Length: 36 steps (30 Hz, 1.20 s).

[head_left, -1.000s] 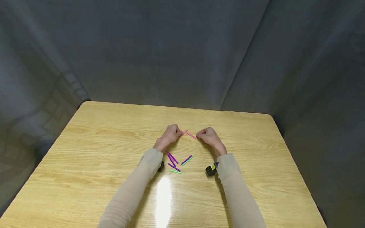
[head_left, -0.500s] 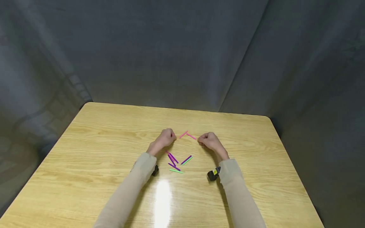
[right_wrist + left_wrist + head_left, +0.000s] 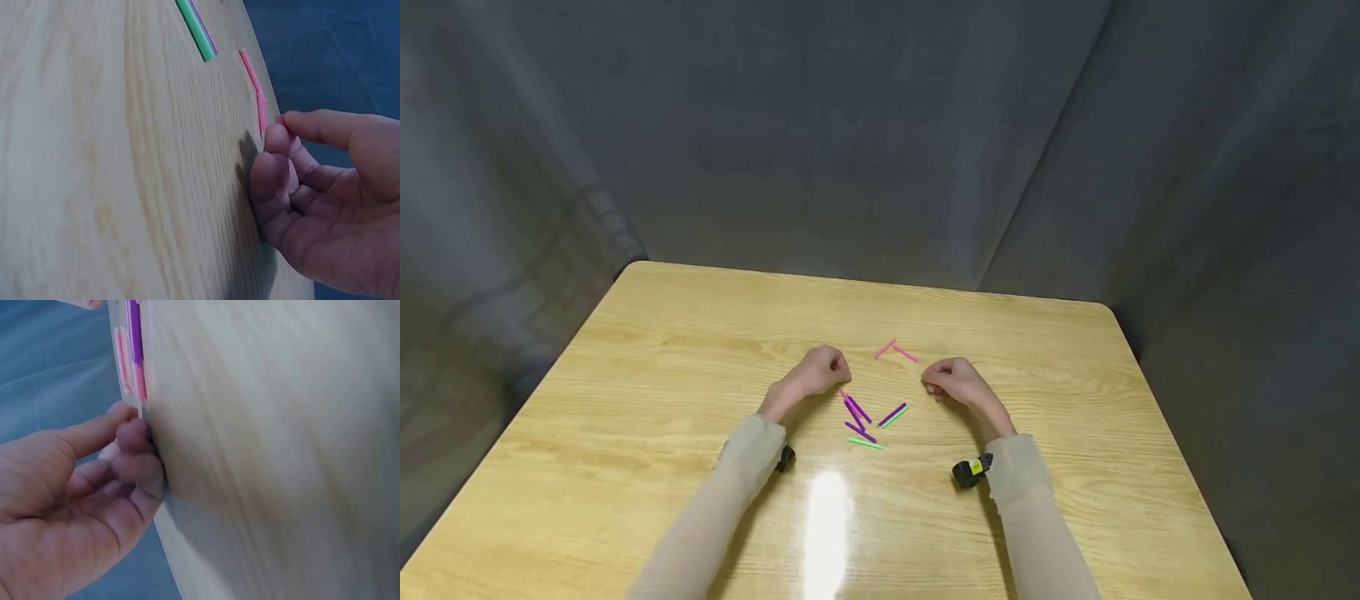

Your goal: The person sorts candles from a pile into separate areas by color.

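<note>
Dark grey curtains (image 3: 880,150) back a pale wood-grain table (image 3: 625,417) where two slim pink sticks (image 3: 906,354) meet in a peak, seemingly placed; slim purple sticks (image 3: 892,415) and green sticks (image 3: 867,443) lie loose, apparently unused. Near them, the left hand (image 3: 811,372), loosely curled and blurred up close, appears empty; the right hand (image 3: 958,382), thumb to fingertip, shows nothing held.

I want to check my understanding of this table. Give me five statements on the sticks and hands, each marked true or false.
1. The two far pink sticks slant toward each other. True.
2. The lowest stick in the head view is purple. False: a green stick lies lowest.
3. The left hand is nearer the purple-and-pink cluster than the right hand. True.
4. The right hand grips a pink stick. False: no stick is visible in it.
5. Both arms wear black cloth. False: the sleeves are light.
</note>
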{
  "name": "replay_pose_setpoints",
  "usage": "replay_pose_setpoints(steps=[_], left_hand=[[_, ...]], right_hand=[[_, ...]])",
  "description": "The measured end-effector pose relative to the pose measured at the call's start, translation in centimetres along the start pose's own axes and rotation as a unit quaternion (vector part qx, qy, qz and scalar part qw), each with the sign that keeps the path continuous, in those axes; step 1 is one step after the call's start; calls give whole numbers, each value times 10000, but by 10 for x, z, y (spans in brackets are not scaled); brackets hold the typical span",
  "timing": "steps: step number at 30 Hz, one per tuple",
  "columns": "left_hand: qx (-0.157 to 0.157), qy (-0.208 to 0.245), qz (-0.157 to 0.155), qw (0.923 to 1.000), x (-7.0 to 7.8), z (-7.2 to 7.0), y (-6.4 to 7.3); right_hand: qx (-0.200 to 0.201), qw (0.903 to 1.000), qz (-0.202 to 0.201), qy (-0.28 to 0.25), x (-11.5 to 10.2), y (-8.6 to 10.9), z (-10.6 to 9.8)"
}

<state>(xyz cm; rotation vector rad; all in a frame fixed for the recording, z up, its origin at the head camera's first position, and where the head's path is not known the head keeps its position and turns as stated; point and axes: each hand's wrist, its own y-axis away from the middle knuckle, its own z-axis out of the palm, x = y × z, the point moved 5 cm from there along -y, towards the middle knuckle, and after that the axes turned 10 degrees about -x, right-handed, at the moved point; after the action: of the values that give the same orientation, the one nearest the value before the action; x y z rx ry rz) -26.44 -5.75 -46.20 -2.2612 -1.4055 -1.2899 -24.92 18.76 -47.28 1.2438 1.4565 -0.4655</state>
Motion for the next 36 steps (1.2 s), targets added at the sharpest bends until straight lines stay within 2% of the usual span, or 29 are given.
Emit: replay_pose_setpoints(steps=[4, 10, 13, 20, 30, 36], left_hand=[[-191, 4, 142, 9997, 2, -2, 6], [-349, -195, 62, 9992, 3, 0, 13], [-335, -107, 6, 9994, 3, 0, 16], [-283, -176, 136, 9994, 5, 1, 17], [-283, -290, 242, 9989, 2, 5, 18], [-355, -232, 344, 9985, 0, 6, 18]], right_hand=[[-198, 9998, -52, 12, 2, 6, -1], [-413, 9991, -65, 64, 3, 11, 4], [-333, 9993, -51, 178, 2, 13, 6], [-29, 9973, -91, 723, -3, 18, 12], [-94, 9984, -72, 546, 0, 18, 15], [-451, 9979, -283, 368, 0, 19, 13]])
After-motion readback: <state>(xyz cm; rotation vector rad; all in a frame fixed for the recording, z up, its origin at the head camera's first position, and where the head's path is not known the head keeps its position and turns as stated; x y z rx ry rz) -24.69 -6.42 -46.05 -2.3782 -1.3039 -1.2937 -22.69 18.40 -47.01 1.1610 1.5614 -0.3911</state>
